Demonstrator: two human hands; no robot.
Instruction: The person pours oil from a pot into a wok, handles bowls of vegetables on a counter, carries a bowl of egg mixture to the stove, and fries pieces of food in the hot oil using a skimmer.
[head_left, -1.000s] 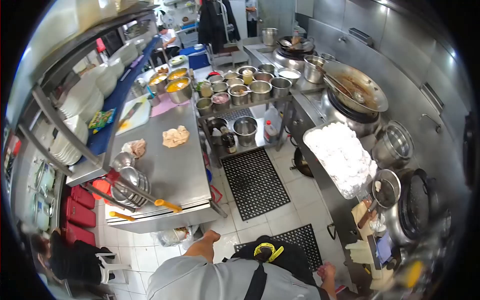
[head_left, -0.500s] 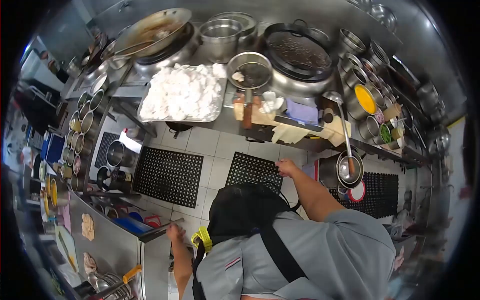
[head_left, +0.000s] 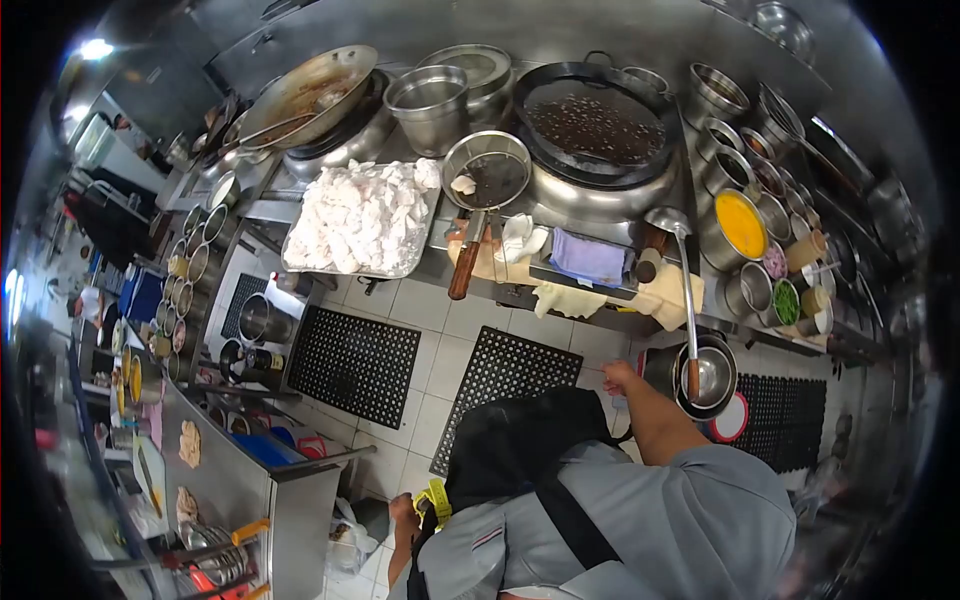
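My right hand (head_left: 620, 379) hangs in front of the stove counter, loosely curled, with nothing visible in it. It is nearest to the metal bowls (head_left: 709, 372) stacked below the counter edge. My left hand (head_left: 403, 510) is low by my side, next to a yellow tag (head_left: 434, 503) on my clothing; its fingers look curled in and nothing shows in them. Ahead of me, a tray heaped with white-coated pieces (head_left: 363, 215) sits at the counter edge. Beside it, a wooden-handled strainer (head_left: 487, 168) rests with a small pale piece inside.
A wok of dark, bubbling liquid (head_left: 595, 128) stands behind a folded purple cloth (head_left: 588, 257). A tilted wok (head_left: 312, 95) is at the back left. A ladle (head_left: 687, 290) hangs over the right edge. Black mats (head_left: 510, 380) cover parts of the tiled floor. A steel counter (head_left: 225, 470) stands left.
My view has shifted, and the stove counter's items now sit differently in it. My left hand has moved away from the left counter's rail, down and closer to my body. My right hand appears further right.
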